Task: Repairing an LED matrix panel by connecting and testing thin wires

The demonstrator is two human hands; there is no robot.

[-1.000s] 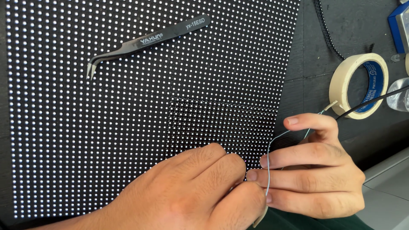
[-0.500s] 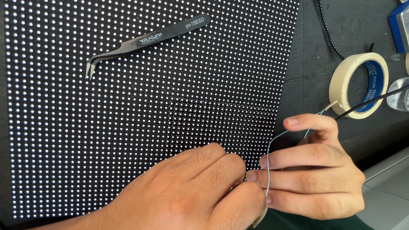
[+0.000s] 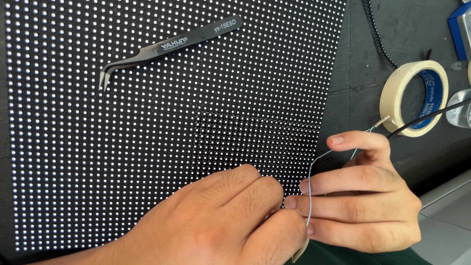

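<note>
A black panel [image 3: 147, 147] studded with rows of small white dots lies flat and fills most of the view; a patch near its lower right has darker dots. My left hand [image 3: 221, 225] rests on the panel's lower edge, its fingers pinched together over the lower end of a thin grey wire [image 3: 310, 196]. My right hand [image 3: 363, 196] sits right beside it, fingertips touching the left hand, fingers curled around the same wire. The wire loops up past the right index finger toward the tape roll. What sits under the left fingertips is hidden.
Black curved-tip tweezers [image 3: 167, 46] lie on the panel's upper part. A roll of beige masking tape [image 3: 412, 98] stands on the dark table right of the panel, with a black cable [image 3: 431, 117] across it. A blue box corner [image 3: 460, 29] is at the top right.
</note>
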